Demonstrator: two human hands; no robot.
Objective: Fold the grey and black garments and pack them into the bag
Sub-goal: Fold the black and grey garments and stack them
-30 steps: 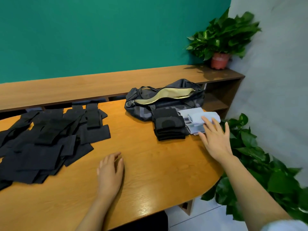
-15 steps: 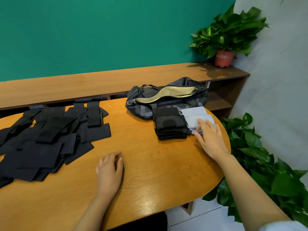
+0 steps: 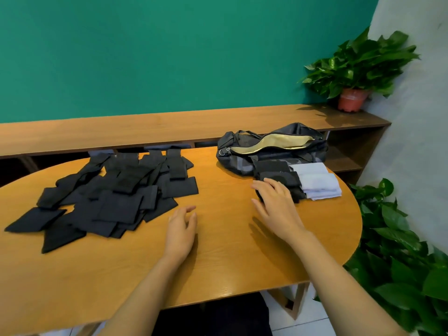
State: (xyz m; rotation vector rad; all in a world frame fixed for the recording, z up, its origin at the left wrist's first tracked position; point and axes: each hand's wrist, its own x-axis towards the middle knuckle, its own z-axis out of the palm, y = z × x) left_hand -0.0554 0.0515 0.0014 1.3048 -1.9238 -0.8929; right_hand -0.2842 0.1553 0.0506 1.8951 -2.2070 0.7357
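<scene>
Head view. The counter (image 3: 218, 258) is a glossy, wood-grain slab with a rounded right end; its near edge cuts off both forearms.

The bag (image 3: 271, 154) is a soft, dark holdall lying on its side at the counter's far right. Its zip gapes in a long curved slit that shows a tan lining. What is inside cannot be made out.

Just in front of the bag stand two piles of folded, rectangular pieces. One is a black stack (image 3: 278, 174) of matte cloth, and the other, touching its right side, is a pale grey stack (image 3: 317, 184).

The loose black garments (image 3: 116, 197) lie overlapped in a flat heap on the counter's left half. They are strips and squares whose single outlines merge, and the far ones run under the wooden shelf (image 3: 169, 127).

The right hand (image 3: 276, 209) lies over the near left corner of the black stack and hides it. Its fingers (image 3: 269, 184) are spread and gently bent, gripping nothing, and whether they press the cloth cannot be told.

The left hand (image 3: 180, 229) rests palm down on bare wood between the heap and the stacks, apart from both. Its fingers (image 3: 188, 209) are loosely extended and hold nothing.

Also in view are a potted plant (image 3: 354, 76) in a red pot on the shelf's right end and leafy floor foliage (image 3: 400, 258) at the lower right.
</scene>
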